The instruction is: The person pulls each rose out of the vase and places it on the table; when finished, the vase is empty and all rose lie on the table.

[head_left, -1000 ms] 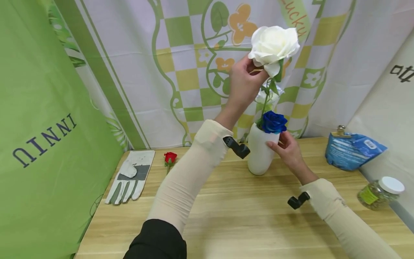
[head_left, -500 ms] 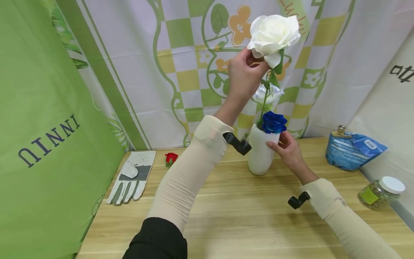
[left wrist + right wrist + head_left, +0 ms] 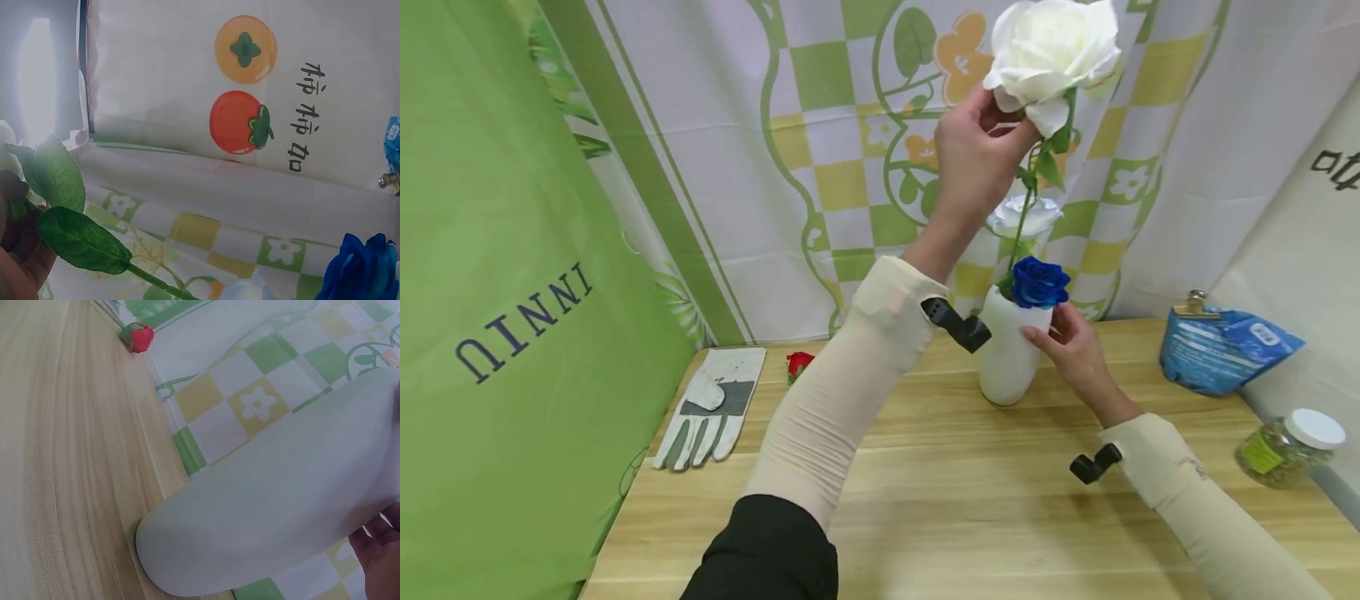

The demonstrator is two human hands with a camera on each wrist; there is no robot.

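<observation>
White rose (image 3: 1052, 50) in my left grip (image 3: 977, 154), white vase (image 3: 1009, 354) in my right grip (image 3: 1070, 342)

Head view, left to right. Green cloth (image 3: 512, 417) with dark lettering hangs at far left. White-and-grey glove (image 3: 715, 400) lies flat on the worktop (image 3: 925, 500), its fingers toward me. Red rose (image 3: 798, 364) just right of that, near the back edge, partly behind my left sleeve (image 3: 842, 392). Patterned curtain (image 3: 827, 133) runs along behind everything.

Left grip: thumb and fingers pinching the white rose just under the bloom, high above the vase. Stem slants down to the vase mouth; can't tell how deep it goes. Left wrist view has two big leaves (image 3: 84, 240) by my fingers.

Vase stands base down on the worktop. Second white rose (image 3: 1026, 217) shows behind the stem, lower than the one I hold. Blue rose (image 3: 1040, 282) sits at the vase rim, right side of the mouth.

Right grip: clasping the vase on its upper right side, thumb on the near face, the other fingers partly hidden.

Further right: blue pouch (image 3: 1225, 352) with a metal clip (image 3: 1197, 307) on top, then a clear jar (image 3: 1273, 454) with a white lid (image 3: 1315, 428), nearer me. Both well apart from the vase.
</observation>
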